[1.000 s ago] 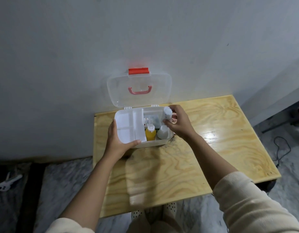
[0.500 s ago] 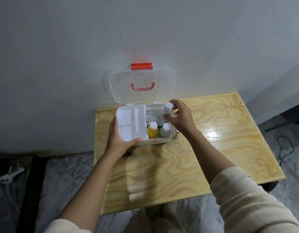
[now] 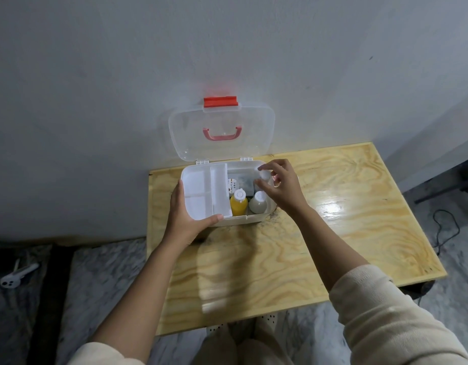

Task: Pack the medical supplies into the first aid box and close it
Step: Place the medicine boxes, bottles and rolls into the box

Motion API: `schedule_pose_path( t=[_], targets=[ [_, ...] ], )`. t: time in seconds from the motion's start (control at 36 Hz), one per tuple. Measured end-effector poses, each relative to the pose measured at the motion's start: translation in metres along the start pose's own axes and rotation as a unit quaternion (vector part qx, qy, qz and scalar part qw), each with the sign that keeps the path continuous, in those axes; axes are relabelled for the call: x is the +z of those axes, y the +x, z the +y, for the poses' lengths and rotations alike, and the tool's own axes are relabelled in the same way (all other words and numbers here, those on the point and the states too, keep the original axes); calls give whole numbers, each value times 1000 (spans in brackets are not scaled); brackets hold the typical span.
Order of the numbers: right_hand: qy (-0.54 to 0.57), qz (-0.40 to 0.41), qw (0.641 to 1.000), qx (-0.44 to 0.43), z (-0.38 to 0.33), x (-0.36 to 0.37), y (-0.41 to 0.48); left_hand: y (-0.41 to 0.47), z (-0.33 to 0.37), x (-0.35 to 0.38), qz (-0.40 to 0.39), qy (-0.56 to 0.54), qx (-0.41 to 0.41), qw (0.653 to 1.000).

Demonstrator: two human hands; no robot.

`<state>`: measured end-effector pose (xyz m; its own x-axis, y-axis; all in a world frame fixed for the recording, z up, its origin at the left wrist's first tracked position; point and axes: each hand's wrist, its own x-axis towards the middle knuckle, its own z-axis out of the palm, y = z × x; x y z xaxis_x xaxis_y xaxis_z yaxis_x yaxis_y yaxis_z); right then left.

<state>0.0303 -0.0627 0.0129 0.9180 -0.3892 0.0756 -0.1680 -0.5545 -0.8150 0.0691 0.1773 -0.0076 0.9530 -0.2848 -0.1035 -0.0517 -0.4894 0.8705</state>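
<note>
A first aid box [image 3: 235,219] sits open at the counter's [image 3: 333,233] 12 o'clock edge, lid [image 3: 222,133] against the wall. The left hand [image 3: 186,219] grips its divider tray [image 3: 205,192]; right hand [image 3: 280,185] fingers pinch a white bottle [image 3: 264,176] beside yellow [image 3: 238,202] and pale bottles [image 3: 258,202].

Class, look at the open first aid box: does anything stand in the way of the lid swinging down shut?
Yes. The right hand reaches over the box's right rim, in the path of the lid. The left hand grips the tray at the near-left edge.
</note>
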Motion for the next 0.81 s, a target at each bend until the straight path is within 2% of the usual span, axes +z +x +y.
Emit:
schedule_pose_path(
  t=[0.22,0.42,0.5,0.58,0.64,0.75,0.81],
  targets=[
    [-51,5,999,-10,-1,-5,4,-2,4,0,1,-1,9,1000],
    [-4,19,1000,5,-3,-14,3,-2,3,0,2,3,4,1000],
    [40,77,995,41,2,-21,-2,-1,1,1,4,3,7,1000],
    [34,128,987,86,18,-27,-8,0,0,1,5,0,10,1000],
    [-9,102,988,114,33,-28,-12,-1,-1,1,6,-6,11,1000],
    [-87,-34,984,154,55,-26,-18,-2,-2,2,7,-15,8,1000],
    [-118,-85,978,146,64,-23,-18,-2,-2,2,4,-18,0,1000]
  ],
)
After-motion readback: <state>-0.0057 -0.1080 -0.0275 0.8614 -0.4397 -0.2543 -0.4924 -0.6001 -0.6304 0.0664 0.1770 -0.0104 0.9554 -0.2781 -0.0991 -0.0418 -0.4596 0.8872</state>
